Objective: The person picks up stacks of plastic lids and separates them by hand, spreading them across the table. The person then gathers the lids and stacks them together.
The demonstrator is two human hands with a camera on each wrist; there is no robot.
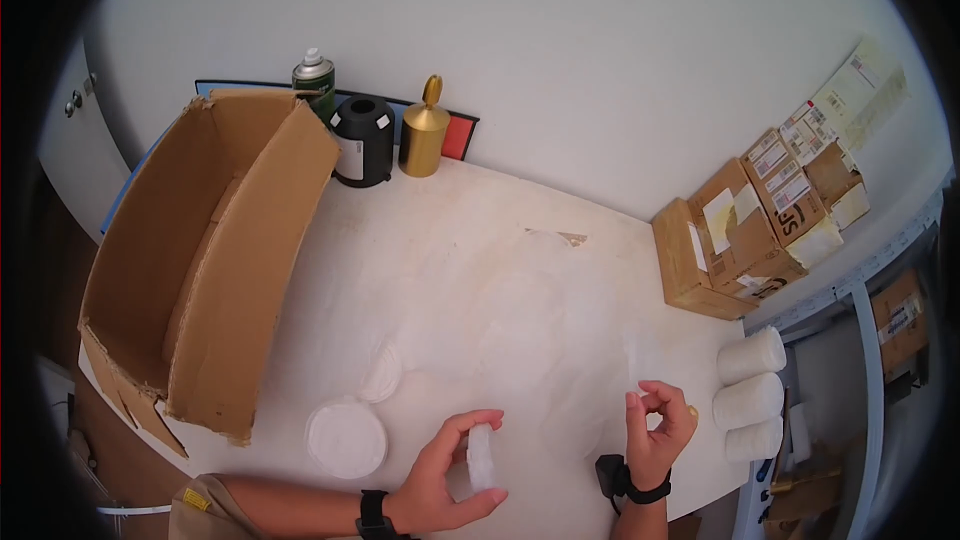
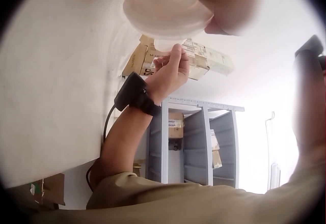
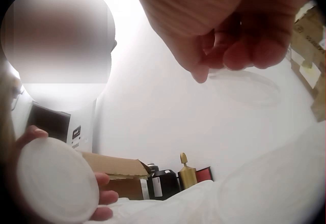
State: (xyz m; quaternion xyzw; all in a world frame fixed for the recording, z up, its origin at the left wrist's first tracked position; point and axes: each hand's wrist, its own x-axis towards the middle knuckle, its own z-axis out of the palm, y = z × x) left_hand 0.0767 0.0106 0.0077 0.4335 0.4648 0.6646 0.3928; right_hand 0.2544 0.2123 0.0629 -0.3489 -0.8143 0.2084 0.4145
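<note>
My left hand (image 1: 436, 485) grips a short stack of round translucent plastic lids (image 1: 481, 458) on edge, thumb at one side and fingers at the other. In the right wrist view the lids show a flat frosted disc face (image 3: 57, 180). My right hand (image 1: 660, 432) is raised to the right of them, thumb and fingertips pinching the edge of a thin clear lid (image 3: 249, 87). That lid is faint against the pale background in the head view. Left of my left hand, a round white lid stack (image 1: 345, 438) lies on the table, with another lid pile (image 1: 382, 372) tilted beside it.
A long open cardboard box (image 1: 235, 280) stands at the left. Several white cylindrical tubs (image 1: 748, 400) line the right edge, below stacked cartons (image 1: 735, 230). A black canister (image 1: 362, 145), a gold container (image 1: 424, 140) and a spray can (image 1: 314, 75) stand at the back.
</note>
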